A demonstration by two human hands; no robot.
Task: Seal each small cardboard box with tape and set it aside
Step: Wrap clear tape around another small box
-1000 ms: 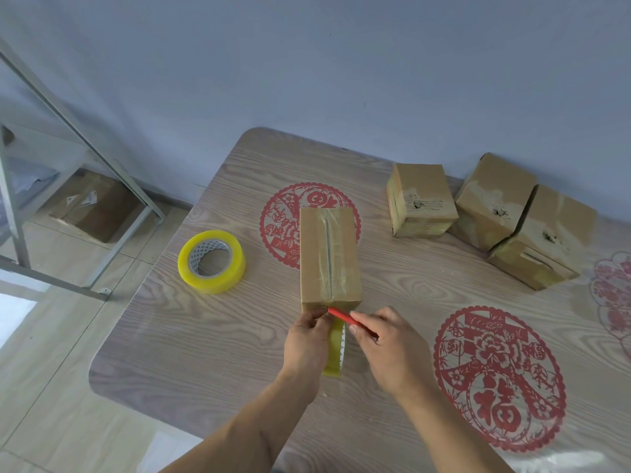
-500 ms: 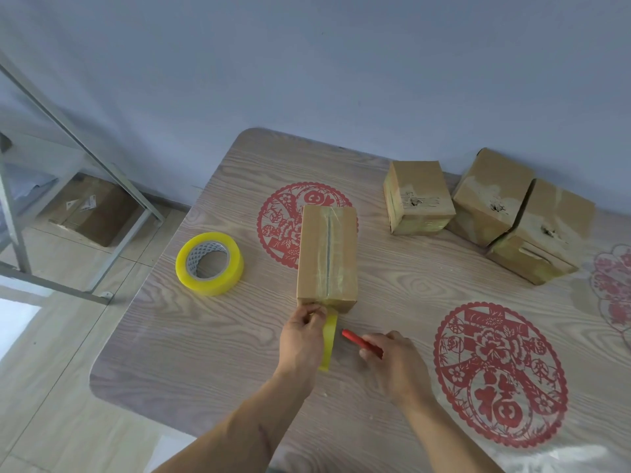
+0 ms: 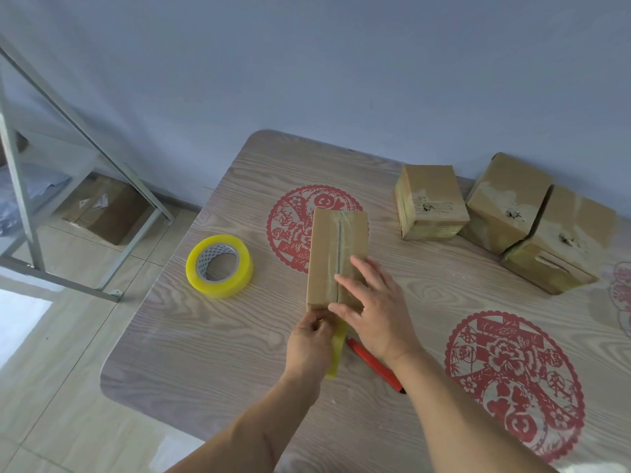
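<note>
Box lies lengthwise mid-worktop, clear tape along its top seam. Right hand rests on the box's near end, fingers spread flat. Left hand at the box's near left corner pinches a loose yellow tape strip hanging off that end. Red cutter lies just nearer than the box. Tape roll sits left of the box; three sealed boxes far right of it.

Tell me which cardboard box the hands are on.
The long box at the table's middle, beside the tape roll; the other three sit untouched along the far right edge.
</note>
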